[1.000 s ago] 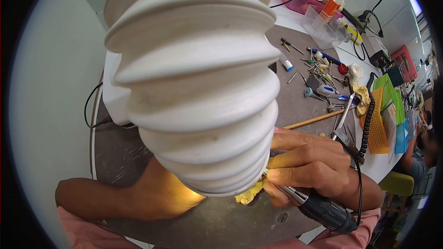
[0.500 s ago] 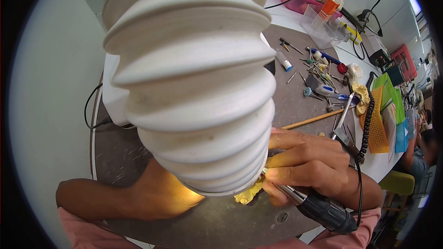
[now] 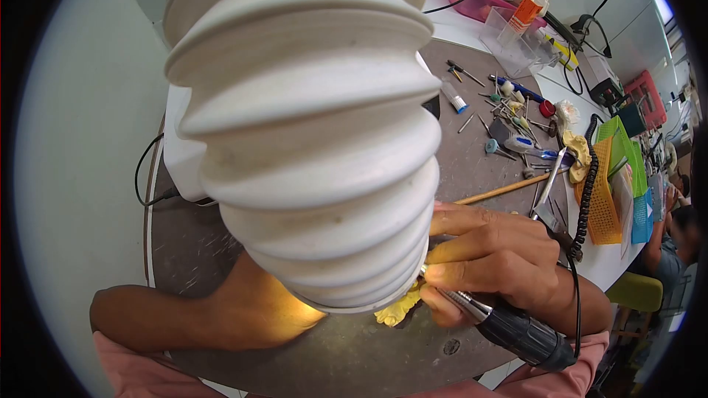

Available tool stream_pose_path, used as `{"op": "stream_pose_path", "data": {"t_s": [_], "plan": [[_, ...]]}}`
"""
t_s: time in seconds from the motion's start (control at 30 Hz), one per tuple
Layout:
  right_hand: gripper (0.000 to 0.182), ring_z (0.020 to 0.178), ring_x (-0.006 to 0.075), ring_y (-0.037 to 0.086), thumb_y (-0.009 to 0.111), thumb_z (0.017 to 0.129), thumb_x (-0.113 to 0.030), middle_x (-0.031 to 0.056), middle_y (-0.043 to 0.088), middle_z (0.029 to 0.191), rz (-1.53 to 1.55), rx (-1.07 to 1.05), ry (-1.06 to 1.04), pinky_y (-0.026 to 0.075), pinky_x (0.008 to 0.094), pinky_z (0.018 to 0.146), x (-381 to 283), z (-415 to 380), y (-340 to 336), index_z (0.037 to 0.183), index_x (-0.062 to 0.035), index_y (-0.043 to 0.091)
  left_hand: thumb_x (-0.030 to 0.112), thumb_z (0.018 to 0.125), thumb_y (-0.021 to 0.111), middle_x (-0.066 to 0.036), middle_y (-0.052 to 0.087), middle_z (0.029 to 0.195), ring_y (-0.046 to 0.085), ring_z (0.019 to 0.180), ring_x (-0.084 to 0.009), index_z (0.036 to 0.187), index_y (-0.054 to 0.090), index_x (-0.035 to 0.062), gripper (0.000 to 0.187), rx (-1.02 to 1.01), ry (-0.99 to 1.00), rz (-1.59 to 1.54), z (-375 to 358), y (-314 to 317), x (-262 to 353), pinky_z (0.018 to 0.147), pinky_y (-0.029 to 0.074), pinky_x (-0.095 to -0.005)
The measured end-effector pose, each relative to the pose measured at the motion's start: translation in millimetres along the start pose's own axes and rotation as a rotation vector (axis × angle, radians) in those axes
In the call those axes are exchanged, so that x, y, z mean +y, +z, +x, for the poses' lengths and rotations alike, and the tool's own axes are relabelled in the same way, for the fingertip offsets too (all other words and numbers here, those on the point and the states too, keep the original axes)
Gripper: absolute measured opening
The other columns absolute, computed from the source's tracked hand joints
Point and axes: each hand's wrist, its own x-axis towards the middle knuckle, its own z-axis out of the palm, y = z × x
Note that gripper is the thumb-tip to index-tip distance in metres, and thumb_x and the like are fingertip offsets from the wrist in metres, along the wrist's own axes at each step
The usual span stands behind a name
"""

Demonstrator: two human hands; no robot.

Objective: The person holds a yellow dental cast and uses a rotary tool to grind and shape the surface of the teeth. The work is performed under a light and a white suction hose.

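Note:
A black and silver rotary handpiece [image 3: 516, 332] with a cord lies in the grip of my right hand [image 3: 494, 258], its fingers wrapped round the metal front. The tool's tip goes behind the rim of a large white ribbed hose [image 3: 317, 147]. Beside that rim, a yellowish, lumpy piece [image 3: 398, 309] shows below my right fingertips; the rest of it is hidden. My left hand [image 3: 273, 309] reaches under the hose from the left, lit by yellow light. The hose covers its fingers, so what it touches cannot be seen.
Burs and small tools [image 3: 516, 118] lie scattered on the brown tabletop [image 3: 457, 147]. A wooden stick [image 3: 509, 188], a coiled black cable [image 3: 586, 199] and an orange basket [image 3: 599, 195] are at the right. A clear box [image 3: 509, 44] stands behind. Another person [image 3: 667, 250] sits at far right.
The handpiece's rear end has shifted slightly right in my right hand, and those fingers have moved a little. The hose and my left arm look unchanged.

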Motion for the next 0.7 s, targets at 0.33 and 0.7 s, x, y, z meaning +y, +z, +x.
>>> {"op": "stream_pose_path", "data": {"t_s": [0.33, 0.7], "plan": [[0.02, 0.096, 0.034, 0.078, 0.085, 0.079, -0.003, 0.013, 0.073, 0.086, 0.001, -0.012, 0.028, 0.064, 0.0493, 0.092, -2.5, -0.1, -1.2, 0.095, -0.0002, 0.071, 0.014, 0.088, 0.077, -0.016, 0.067, 0.129, 0.061, 0.123, -0.0353, 0.125, 0.067, 0.0062, 0.039, -0.033, -0.003, -0.005, 0.4, -3.9, -0.2, 0.106, 0.047, -0.0458], [0.021, 0.097, 0.0353, 0.077, 0.085, 0.079, -0.003, 0.0142, 0.074, 0.087, 0.007, 0.02, 0.02, 0.064, 0.0494, 0.092, -2.8, -1.2, -0.4, 0.095, 0.0006, 0.072, 0.017, 0.088, 0.08, -0.015, 0.065, 0.135, 0.058, 0.128, -0.0337, 0.129, 0.065, 0.0071, 0.045, 0.039, 0.146, 0.152, -2.3, 2.6, 1.3, 0.111, 0.045, -0.0448]]}}
